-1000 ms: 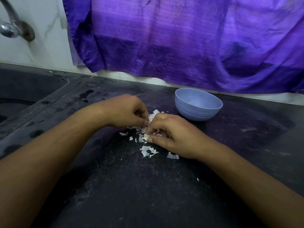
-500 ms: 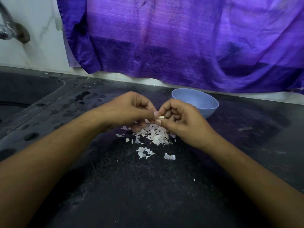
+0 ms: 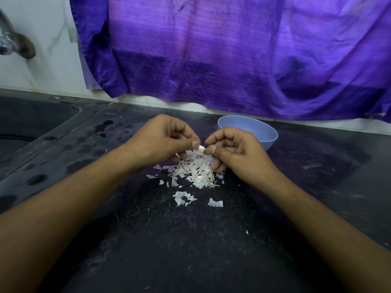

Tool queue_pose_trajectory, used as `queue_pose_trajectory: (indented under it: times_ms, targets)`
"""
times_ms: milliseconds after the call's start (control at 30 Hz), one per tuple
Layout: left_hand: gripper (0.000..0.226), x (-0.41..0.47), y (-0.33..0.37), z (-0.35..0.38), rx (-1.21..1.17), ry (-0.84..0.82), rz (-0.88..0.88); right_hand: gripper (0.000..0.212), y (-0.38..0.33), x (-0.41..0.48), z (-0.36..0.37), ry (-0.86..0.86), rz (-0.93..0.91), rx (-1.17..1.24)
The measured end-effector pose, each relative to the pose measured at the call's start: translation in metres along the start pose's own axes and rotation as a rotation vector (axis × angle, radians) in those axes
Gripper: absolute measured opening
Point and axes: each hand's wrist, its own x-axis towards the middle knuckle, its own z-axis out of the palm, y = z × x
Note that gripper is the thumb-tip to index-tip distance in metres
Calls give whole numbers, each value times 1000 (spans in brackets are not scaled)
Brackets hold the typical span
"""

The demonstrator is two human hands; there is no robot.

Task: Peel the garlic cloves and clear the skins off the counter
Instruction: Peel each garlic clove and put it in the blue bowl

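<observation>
My left hand (image 3: pixel 163 140) and right hand (image 3: pixel 234 151) both pinched one garlic clove (image 3: pixel 201 149) between curled fingertips. The skins (image 3: pixel 194 172) lay heaped just beneath them, with the bowl (image 3: pixel 254 132) behind my right hand.

Skins (image 3: pixel 195 171) lie heaped on the counter (image 3: pixel 190 250), bowl (image 3: pixel 266 135) behind, sink (image 3: pixel 31 121) far left.

We cannot tell how much skin is left on the garlic clove (image 3: pixel 201 149), tiny between the fingertips of the left hand (image 3: pixel 167 142) and the right hand (image 3: pixel 234 153). The right hand hides the near side of the bowl (image 3: pixel 264 132). The left edge cuts off the tap (image 3: pixel 12 43) and the sink (image 3: pixel 31 119).
</observation>
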Motion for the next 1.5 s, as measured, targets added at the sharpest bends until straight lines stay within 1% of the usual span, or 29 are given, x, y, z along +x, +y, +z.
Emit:
queue_pose_trajectory:
  times_ms: [67,133,233,367,500,600,733,900,1100,1267,1333,1500]
  targets:
    - [8,0,0,1,-71,0,-31,20,-3,-3,2,-28,-13,66]
    - [6,-1,0,3,-181,-18,-84,24,-4,-4,4,-21,-41,80]
    - [8,-1,-1,8,-309,-43,-145,16,-4,-2,3,33,-74,85]
    - [11,-1,1,11,-385,-47,-170,12,-6,-2,3,65,-88,117]
    - [14,-2,0,11,-337,-57,-152,13,-5,-2,4,49,-89,137]
    - [14,-2,-2,10,-270,-28,-109,11,-5,-2,3,63,-88,104]
    - [31,-3,-3,12,-215,11,-65,12,-3,-1,0,63,-127,50]
    - [21,-2,-4,13,-201,12,-65,15,-3,-3,2,54,-131,70]
    - [11,-2,-2,13,-219,19,-65,11,-2,-1,1,88,-114,97]
    - [9,-3,-3,16,-189,40,-43,10,-1,-2,1,60,-128,43]
    - [10,-3,-3,17,-185,44,-44,10,-1,-1,1,63,-120,66]
    - [6,-4,-2,20,-280,69,-95,13,0,-1,3,89,-101,111]
